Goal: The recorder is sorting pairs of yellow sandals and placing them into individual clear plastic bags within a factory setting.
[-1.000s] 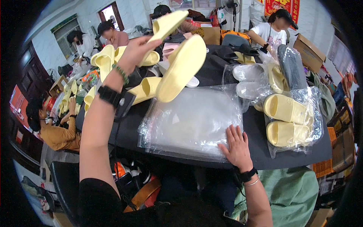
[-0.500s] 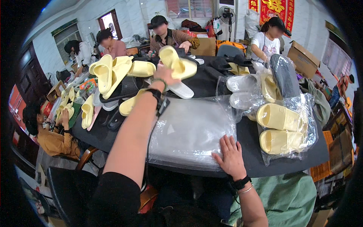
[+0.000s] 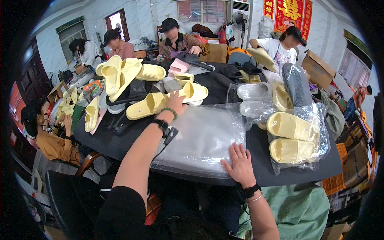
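Note:
My left hand (image 3: 175, 105) reaches to the far edge of a stack of clear plastic bags (image 3: 204, 132). It grips the near end of a pale yellow slide slipper (image 3: 195, 92); the slipper partly hides the fingertips. Just left of that hand lies another yellow slipper (image 3: 146, 107). My right hand (image 3: 241, 164) rests flat and open on the near right corner of the bags, fingers spread. To its right, a pair of yellow slippers (image 3: 290, 127) lies inside a clear bag.
More yellow slippers (image 3: 120, 78) are piled at the left of the black table (image 3: 264, 176). Bagged white slippers (image 3: 252, 92) and a dark grey slipper (image 3: 296, 86) lie at the right. Several people sit or stand around; one at the far right holds a yellow slipper (image 3: 262, 58).
My left hand has lowered the yellow slipper from the air to the far edge of the bags. A person at the far right has raised a slipper. My right hand stays on the bags.

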Tool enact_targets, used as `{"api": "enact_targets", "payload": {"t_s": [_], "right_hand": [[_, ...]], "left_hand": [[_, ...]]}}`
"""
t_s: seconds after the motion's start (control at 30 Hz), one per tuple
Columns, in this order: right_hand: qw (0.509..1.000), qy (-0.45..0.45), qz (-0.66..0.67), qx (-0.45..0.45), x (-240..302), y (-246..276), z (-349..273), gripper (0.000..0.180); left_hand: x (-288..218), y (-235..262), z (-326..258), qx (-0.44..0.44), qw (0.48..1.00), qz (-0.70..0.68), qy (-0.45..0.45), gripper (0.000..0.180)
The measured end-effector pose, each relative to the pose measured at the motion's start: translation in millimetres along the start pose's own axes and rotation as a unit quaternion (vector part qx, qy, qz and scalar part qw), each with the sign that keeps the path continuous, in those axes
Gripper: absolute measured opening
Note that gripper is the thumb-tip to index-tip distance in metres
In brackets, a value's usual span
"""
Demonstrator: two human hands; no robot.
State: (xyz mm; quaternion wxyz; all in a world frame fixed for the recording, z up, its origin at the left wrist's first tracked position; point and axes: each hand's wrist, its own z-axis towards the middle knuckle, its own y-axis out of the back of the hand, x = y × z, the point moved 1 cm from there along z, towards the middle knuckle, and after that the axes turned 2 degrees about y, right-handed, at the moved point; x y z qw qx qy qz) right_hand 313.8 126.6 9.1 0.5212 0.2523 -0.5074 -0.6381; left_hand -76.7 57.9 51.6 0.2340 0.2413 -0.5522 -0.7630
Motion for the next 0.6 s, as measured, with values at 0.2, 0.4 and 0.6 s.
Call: {"api": "enact_targets", "payload": {"t_s": [0.2,0.4,0.6], "right_hand": [[1.000,0.009,-0.022,-0.001,-0.1,-2.0,0.9,0.067],[1.000,-0.001,-0.018,-0.004,-0.5,-0.6,-1.1,0.068],[1.000,0.009,-0.014,0.026,-5.9,-5.0,-1.0,0.073]], "left_hand": [[-48.5,47.4,-133.2,-0.006,0.990,0.010,-0.143,0.055],[-31.4,37.2,-203.0,0.081,0.986,-0.039,-0.141,0.060],[-5.7,-3.6,-227.6,0.031,0.992,-0.041,-0.117,0.065]]}}
